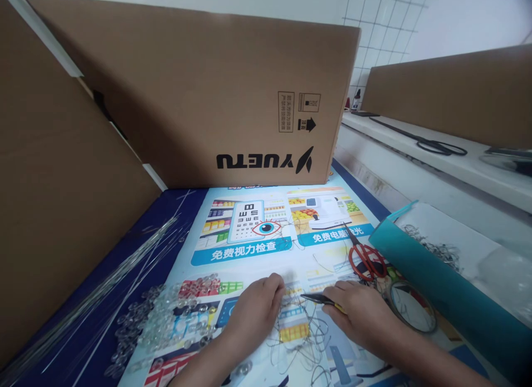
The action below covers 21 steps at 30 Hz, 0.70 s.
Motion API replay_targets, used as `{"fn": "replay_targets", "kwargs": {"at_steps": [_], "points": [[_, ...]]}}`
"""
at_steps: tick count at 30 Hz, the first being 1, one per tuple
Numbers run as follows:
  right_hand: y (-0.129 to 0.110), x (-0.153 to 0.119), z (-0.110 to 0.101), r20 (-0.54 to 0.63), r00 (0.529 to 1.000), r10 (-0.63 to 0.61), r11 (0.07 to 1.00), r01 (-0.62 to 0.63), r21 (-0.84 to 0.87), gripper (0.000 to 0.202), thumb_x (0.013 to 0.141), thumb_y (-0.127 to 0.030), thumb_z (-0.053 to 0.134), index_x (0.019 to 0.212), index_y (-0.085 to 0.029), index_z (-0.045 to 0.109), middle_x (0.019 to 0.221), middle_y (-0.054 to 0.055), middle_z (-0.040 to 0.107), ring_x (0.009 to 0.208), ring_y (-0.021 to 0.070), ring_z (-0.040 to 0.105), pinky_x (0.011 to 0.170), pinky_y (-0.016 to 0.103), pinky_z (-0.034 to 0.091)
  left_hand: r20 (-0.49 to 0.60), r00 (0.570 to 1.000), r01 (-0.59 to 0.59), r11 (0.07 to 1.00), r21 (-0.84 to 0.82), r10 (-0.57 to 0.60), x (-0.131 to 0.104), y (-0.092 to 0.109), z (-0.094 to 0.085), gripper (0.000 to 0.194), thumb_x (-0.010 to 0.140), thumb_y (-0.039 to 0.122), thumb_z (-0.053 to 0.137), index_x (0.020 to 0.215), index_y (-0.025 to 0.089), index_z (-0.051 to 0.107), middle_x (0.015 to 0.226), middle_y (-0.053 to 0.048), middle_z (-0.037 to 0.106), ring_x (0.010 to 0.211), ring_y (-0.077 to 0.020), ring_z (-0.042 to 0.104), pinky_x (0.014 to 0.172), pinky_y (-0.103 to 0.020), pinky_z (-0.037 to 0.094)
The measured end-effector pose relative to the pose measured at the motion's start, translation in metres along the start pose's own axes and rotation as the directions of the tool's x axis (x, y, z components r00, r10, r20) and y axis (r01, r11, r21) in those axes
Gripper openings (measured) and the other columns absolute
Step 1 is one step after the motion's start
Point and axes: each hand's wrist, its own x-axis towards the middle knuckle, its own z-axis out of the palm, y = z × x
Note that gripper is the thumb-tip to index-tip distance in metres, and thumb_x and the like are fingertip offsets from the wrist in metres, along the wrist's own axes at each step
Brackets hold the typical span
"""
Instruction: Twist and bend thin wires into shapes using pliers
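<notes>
My right hand (353,309) is closed around small pliers (318,299), whose dark tips point left toward my other hand. My left hand (264,304) has its thumb and fingers pinched together; what it holds is too small to make out. Below and between the hands lie tangled thin wire loops (305,337) on the printed poster (249,268). Clear beads (166,320) are heaped to the left of my left hand. Red-handled scissors (368,260) lie just beyond my right hand, beside a roll of tape (412,306).
Long straight wires (112,287) lie on the blue surface at left. Cardboard panels (199,98) stand at the back and left. A teal box (440,287) at right holds wire pieces (434,248). Black scissors (440,147) rest on a white ledge.
</notes>
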Motion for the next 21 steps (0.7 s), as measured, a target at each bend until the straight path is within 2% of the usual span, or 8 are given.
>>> {"fn": "replay_targets", "kwargs": {"at_steps": [9, 21], "points": [[-0.0005, 0.0007, -0.0008, -0.01, 1.0, -0.019, 1.0, 0.019, 0.0, 0.019, 0.088, -0.032, 0.045, 0.095, -0.023, 0.06, 0.086, 0.003, 0.063, 0.081, 0.0207, 0.057, 0.066, 0.029, 0.035, -0.014, 0.998, 0.06, 0.998, 0.002, -0.06, 0.0012, 0.0021, 0.0026, 0.012, 0.089, 0.017, 0.032, 0.081, 0.021, 0.039, 0.071, -0.002, 0.054, 0.067, -0.02, 0.052, 0.059, -0.028, 0.033], [-0.0027, 0.0031, -0.0041, 0.009, 1.0, -0.014, 1.0, 0.014, -0.02, 0.02, 0.087, -0.032, 0.045, 0.093, -0.023, 0.061, 0.086, 0.004, 0.063, 0.081, 0.021, 0.057, 0.067, 0.029, 0.036, -0.005, 0.998, -0.062, 0.997, -0.043, 0.062, 0.002, -0.0034, 0.0012, 0.015, 0.091, 0.021, 0.033, 0.085, 0.02, 0.047, 0.08, -0.004, 0.054, 0.074, -0.0201, 0.05, 0.065, -0.029, 0.037]]}}
